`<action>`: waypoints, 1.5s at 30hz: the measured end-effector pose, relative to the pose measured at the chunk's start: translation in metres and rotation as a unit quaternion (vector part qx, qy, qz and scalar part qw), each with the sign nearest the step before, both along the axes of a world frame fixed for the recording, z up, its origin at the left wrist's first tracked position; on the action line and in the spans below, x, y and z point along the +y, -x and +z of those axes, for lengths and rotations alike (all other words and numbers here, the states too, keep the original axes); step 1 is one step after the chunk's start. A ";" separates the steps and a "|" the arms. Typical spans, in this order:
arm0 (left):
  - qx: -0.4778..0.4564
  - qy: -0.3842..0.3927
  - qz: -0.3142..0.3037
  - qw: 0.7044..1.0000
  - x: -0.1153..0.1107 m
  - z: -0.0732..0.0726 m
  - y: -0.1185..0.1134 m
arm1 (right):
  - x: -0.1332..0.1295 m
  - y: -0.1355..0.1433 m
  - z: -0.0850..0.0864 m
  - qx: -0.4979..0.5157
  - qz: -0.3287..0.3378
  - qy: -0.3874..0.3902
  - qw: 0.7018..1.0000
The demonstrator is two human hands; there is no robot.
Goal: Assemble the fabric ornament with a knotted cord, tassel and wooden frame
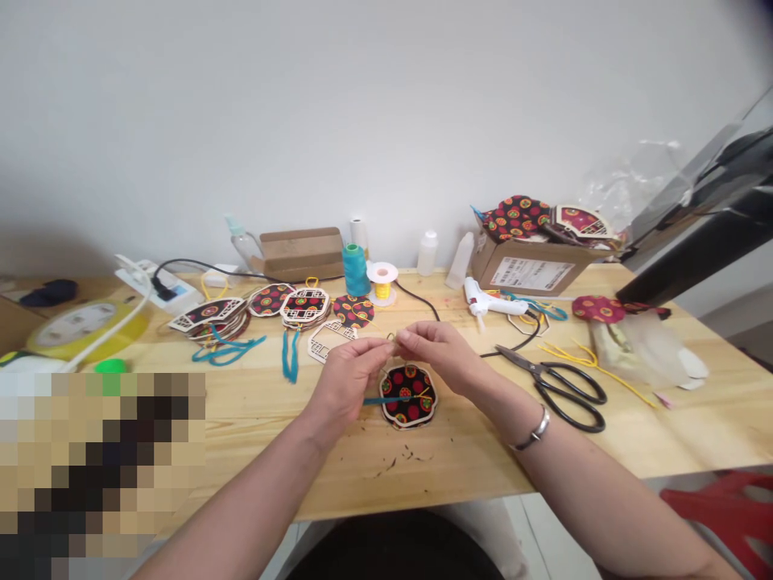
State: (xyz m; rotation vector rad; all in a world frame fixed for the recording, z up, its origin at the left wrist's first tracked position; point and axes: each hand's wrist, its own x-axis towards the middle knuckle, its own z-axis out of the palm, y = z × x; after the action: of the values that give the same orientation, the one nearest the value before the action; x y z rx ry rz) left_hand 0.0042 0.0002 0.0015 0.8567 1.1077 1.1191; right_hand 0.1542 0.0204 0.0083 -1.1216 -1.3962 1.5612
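L hand [341,374] & R hand [444,354] each pinched on thin yellowish cord [391,337], fingertips nearly meeting.
Black, red-flowered fabric disc [407,387] w/ pale scalloped rim lies on pale wood bench [290,467] just below hands, flat teal cord [378,400] partly across it; black-handled metal scissors [539,373] to R.

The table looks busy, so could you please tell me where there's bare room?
Bare: right front, between the scissors, yellow cord and near edge; left, between the teal tassels and left forearm. Crowded: the back, from tape to labelled box.
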 end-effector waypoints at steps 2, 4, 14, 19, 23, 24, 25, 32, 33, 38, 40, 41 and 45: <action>-0.001 -0.002 -0.018 1.000 -0.001 0.001 -0.001 | -0.001 0.002 0.000 0.039 0.030 0.043 0.998; -0.004 0.002 -0.043 0.999 -0.002 0.001 -0.001 | -0.003 0.003 0.000 0.036 0.031 0.051 0.998; 0.001 0.025 -0.067 0.997 -0.002 0.001 -0.001 | -0.002 0.001 0.006 -0.005 -0.011 0.002 1.000; 0.008 0.014 -0.078 0.997 -0.002 0.000 -0.001 | -0.002 0.001 0.007 0.000 -0.031 0.010 0.999; 0.014 0.005 -0.073 0.997 -0.003 -0.001 -0.001 | -0.002 0.000 0.007 -0.003 -0.024 0.005 1.000; 0.016 0.004 -0.069 0.997 -0.003 -0.001 -0.001 | -0.002 0.000 0.007 -0.006 -0.021 0.004 1.000; 0.019 0.004 -0.065 0.998 -0.003 -0.001 -0.001 | -0.002 0.000 0.007 -0.008 -0.018 0.004 1.000; 0.025 0.000 -0.053 0.998 -0.002 -0.001 0.001 | 0.002 -0.008 0.007 0.011 0.049 0.021 0.999; 0.023 -0.001 -0.052 0.998 -0.002 -0.001 0.001 | 0.002 -0.008 0.007 0.008 0.053 0.020 0.998; 0.022 -0.002 -0.052 0.998 -0.002 -0.001 0.001 | 0.004 -0.008 0.005 -0.037 0.036 0.003 0.999; 0.023 0.003 -0.053 0.998 -0.002 0.000 0.000 | 0.004 -0.008 0.006 -0.049 0.033 -0.004 0.998; 0.024 0.005 -0.053 0.998 -0.002 0.000 0.000 | 0.003 -0.008 0.006 -0.055 0.034 -0.007 0.998; 0.033 0.003 -0.051 0.998 -0.004 0.001 -0.001 | 0.002 -0.007 0.008 -0.074 0.036 -0.018 0.996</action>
State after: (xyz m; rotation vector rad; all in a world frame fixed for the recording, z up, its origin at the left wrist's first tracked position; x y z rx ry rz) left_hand 0.0047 -0.0038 0.0025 0.9411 1.1091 1.0087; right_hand 0.1609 0.0227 0.0168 -1.1971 -1.5724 1.5238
